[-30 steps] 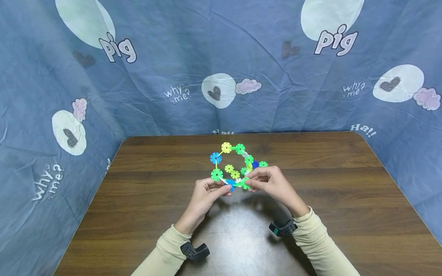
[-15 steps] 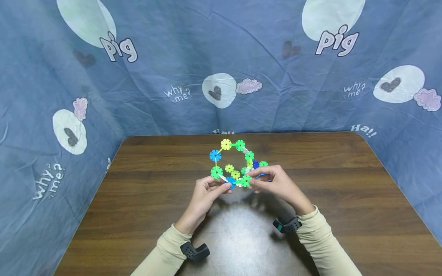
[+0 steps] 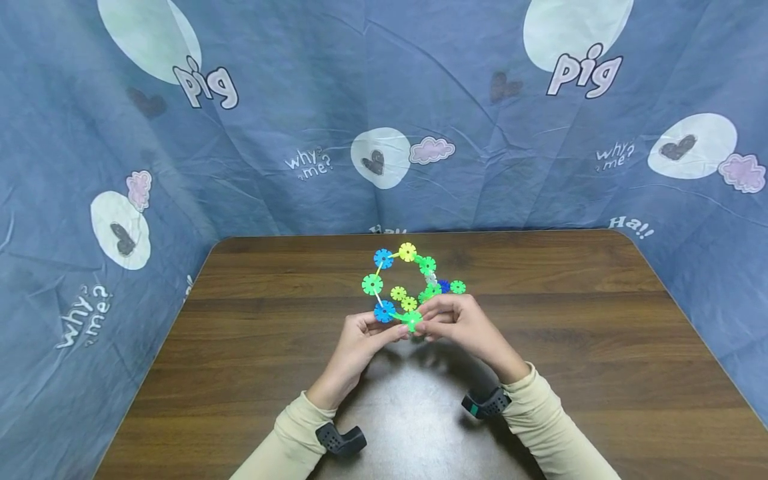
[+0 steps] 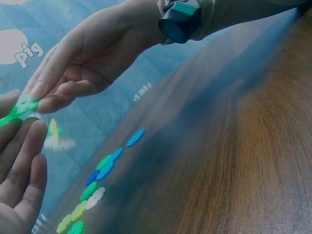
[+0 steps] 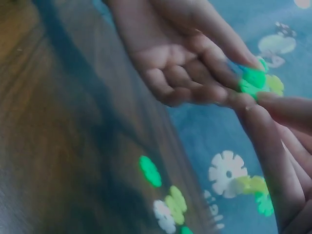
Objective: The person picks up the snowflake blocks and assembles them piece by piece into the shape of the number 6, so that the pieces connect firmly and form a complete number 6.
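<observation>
Both hands hold a chain of flower-shaped plastic interlocking discs, curved like a ring, above the table. My left hand (image 3: 354, 343) pinches it near a blue disc (image 3: 384, 311), with the thumb by a green disc (image 3: 412, 321). My right hand (image 3: 468, 327) pinches that green disc from the other side; the fingertips of both hands nearly meet. Farther round the chain come another green disc (image 3: 372, 285), a blue one and a yellow disc (image 3: 407, 252). In the right wrist view, a white disc (image 5: 227, 173) hangs beyond the fingers. My right hand hides part of the chain.
Loose discs lie on the wooden table (image 3: 252, 347) behind the hands, among them yellow discs (image 3: 398, 293), a dark blue disc (image 3: 444, 287) and a green disc (image 3: 458, 287). A printed blue cloth (image 3: 252, 133) surrounds the table's back and sides.
The chain has turned clockwise, its blue and yellow discs shifting up and right. My right hand has moved left towards my left hand, which has barely moved.
</observation>
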`<state>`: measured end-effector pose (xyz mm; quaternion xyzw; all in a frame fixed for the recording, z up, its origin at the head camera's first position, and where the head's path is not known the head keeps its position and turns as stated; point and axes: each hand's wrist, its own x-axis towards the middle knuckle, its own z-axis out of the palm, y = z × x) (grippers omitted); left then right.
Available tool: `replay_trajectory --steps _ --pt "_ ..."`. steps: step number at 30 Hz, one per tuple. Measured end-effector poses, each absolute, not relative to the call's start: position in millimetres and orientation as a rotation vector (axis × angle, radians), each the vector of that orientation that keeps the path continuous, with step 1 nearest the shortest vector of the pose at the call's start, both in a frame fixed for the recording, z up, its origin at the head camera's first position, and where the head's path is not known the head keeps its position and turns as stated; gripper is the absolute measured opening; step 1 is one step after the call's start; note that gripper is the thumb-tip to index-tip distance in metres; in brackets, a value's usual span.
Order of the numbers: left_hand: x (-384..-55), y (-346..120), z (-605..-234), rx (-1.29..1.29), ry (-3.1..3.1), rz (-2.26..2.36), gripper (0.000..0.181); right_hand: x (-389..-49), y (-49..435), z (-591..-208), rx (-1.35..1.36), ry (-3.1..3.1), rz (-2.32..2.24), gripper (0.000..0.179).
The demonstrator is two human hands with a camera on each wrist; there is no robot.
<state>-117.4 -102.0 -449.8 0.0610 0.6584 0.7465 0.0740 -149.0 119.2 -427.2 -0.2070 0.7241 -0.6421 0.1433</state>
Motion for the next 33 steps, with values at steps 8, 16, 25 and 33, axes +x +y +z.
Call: replay_trajectory --steps 8,16,25,33 --pt "-117 -103 -449 0.194 1.993 2.265 0.022 -141 108 -425 -0.691 2.304 -1.781 0.023" --pt "-118 -104 -449 0.105 2.013 2.278 0.021 -152 130 -420 -0.742 2.546 -1.642 0.027" --pt "-118 -105 -449 0.056 2.034 2.260 0.019 -179 176 -436 -0.582 2.825 -1.126 0.031" --pt "-118 -106 -447 0.076 2.020 2.253 0.021 -185 186 -448 -0.421 2.708 -1.017 0.029"
